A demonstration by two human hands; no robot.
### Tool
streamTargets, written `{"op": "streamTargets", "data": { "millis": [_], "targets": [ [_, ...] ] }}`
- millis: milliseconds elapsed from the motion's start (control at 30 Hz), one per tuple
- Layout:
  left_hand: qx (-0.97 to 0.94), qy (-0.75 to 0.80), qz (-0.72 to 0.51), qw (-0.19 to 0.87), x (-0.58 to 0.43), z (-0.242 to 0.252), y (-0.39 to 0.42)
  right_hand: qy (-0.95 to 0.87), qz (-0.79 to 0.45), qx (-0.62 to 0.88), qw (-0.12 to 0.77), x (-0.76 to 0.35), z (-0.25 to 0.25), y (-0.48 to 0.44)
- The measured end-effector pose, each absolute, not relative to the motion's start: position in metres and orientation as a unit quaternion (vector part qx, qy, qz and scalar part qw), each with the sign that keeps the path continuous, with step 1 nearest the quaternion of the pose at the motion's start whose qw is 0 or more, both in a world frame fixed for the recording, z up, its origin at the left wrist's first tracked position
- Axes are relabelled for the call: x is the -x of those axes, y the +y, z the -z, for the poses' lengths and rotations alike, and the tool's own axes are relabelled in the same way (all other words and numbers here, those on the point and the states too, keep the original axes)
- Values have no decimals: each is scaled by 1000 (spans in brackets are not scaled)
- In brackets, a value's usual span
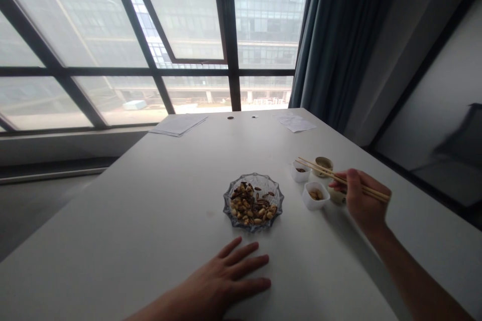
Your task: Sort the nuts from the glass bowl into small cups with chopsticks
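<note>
A clear glass dish (253, 202) of mixed nuts and seeds sits mid-table. My left hand (226, 278) lies flat on the table just in front of it, fingers spread, holding nothing. My right hand (362, 200) grips a pair of wooden chopsticks (331, 175), whose tips reach over a small white cup (300, 170) with something dark inside. A second white cup (315, 195) holds a few nuts. A tan round cup (323, 165) stands behind the chopsticks, and another small cup (336, 195) is partly hidden by my right hand.
The white table (150, 220) runs to a large window. Sheets of paper (178, 124) lie at the far left edge, another sheet (295, 122) at the far right. A dark curtain (339, 40) hangs on the right.
</note>
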State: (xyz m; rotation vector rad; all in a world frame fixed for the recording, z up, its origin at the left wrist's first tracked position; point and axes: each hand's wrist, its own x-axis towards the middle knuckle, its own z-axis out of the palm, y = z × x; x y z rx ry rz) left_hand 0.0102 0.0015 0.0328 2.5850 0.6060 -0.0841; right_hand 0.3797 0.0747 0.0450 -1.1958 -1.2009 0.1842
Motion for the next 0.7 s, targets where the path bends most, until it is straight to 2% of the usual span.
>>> {"op": "streamTargets", "data": {
  "millis": [133,333,700],
  "targets": [
    [-945,217,9,245,-9,-29,2,-574,-163,458,659,-359,-41,71],
    [-942,225,28,247,-10,-29,3,-651,-289,405,573,-330,-23,67],
    [-943,222,22,246,-10,-30,3,-679,-288,421,527,-315,-13,67]
  ]
}}
